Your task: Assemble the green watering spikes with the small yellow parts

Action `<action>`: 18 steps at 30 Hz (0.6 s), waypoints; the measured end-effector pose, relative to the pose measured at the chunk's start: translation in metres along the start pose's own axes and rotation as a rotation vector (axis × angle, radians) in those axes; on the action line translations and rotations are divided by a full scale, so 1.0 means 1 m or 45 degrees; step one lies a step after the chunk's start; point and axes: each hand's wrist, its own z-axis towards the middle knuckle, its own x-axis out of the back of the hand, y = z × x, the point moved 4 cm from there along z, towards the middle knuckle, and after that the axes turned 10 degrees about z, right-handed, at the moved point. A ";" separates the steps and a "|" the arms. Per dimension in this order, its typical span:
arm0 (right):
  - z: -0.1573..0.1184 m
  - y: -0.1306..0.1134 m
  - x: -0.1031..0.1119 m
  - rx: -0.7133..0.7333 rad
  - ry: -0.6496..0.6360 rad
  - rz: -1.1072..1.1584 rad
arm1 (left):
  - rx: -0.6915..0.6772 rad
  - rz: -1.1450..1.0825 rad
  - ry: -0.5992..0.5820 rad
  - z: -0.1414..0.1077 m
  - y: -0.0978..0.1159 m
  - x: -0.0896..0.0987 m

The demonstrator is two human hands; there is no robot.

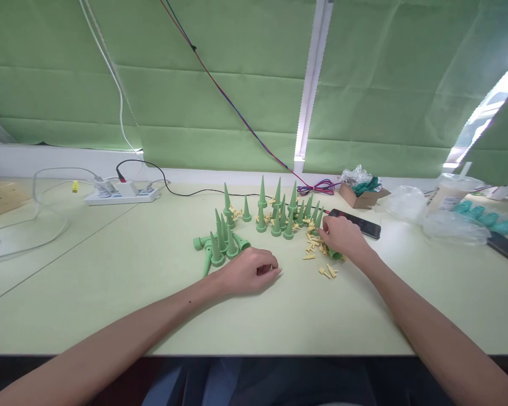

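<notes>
Green cones (276,225): a loose crowd stands points-up around the middle of the pale tabletop (110,304), most of them toward its back edge.
Front-left cones (217,257): a smaller upright group, nearer the front edge; other green parts lie on their sides around it, one lying cone (206,263) with its tip toward the front edge.
Left hand (253,270): rests on the tabletop just right of the front-left cones — fingers curled in, thumb tip near the forefinger; whether anything is pinched there does not show.
Yellow pieces (309,257): small and slender, heaped beside the right hand (342,234), with more scattered among the green cones; a few lie apart, closer to the front edge.
Right hand: reaches down at the right side of the crowd, fingers bent — the tips are hard to make out, so one cannot say whether they pinch a piece.
Covered cone (334,255): lies under the right hand, its hollow end showing.
Black phone (359,223): flat, just beyond the right hand.
Back edge: a cardboard box (362,198) with crumpled wrapping, coiled red and blue wire (317,188) and, toward the back-left corner, a white power strip (122,196).
Right edge: a cup (447,193) with a straw, clear plastic (452,227) and teal pieces (476,212).
</notes>
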 end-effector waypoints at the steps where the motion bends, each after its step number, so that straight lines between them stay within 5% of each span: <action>1: 0.000 0.001 0.001 -0.030 0.001 0.003 | 0.001 -0.003 0.002 0.000 0.000 0.000; 8: 0.001 0.015 0.005 -0.215 -0.002 0.022 | -0.004 0.014 -0.004 -0.001 -0.001 -0.001; 18: -0.002 0.014 -0.004 -0.188 -0.225 0.002 | 0.004 0.012 -0.017 0.000 -0.001 -0.001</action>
